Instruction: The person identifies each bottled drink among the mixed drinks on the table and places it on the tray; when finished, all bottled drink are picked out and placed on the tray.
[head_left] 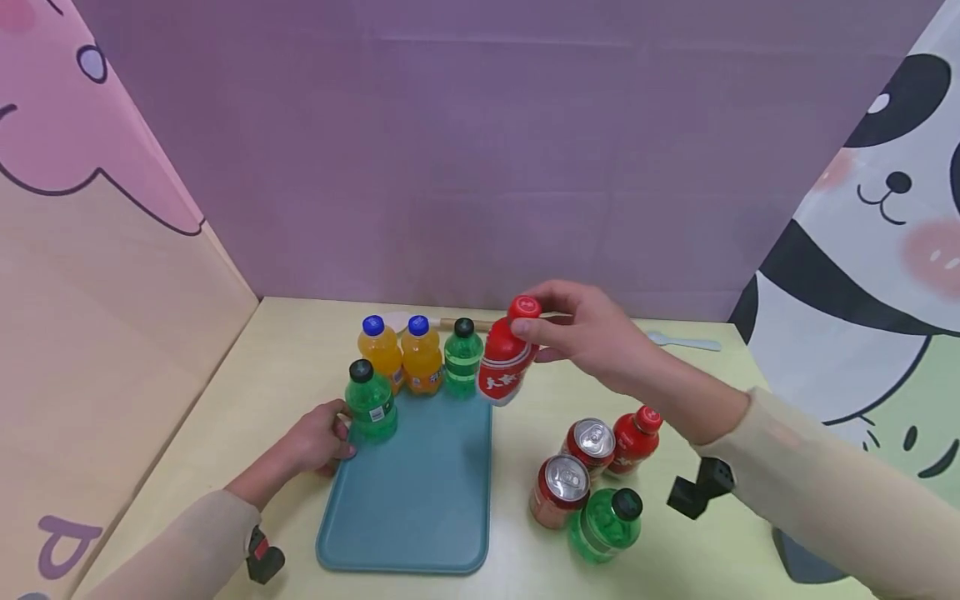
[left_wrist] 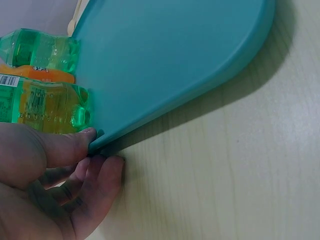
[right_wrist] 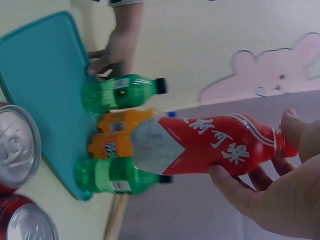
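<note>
1. The right hand pinches the red bottle by its neck and cap — the bottle hangs tilted above the far right corner of the teal tray, clear of the table.
2. The left hand has its grip closed on the tray's left edge, thumb on top, fingers beneath.
3. Two orange bottles and two green bottles stand at the tray's far end.
4. Two cans, one red bottle and one green bottle sit right of the tray.

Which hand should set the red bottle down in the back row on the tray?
Right. The right hand already holds the red bottle by its neck beside the row; the left hand grips the tray edge.
</note>
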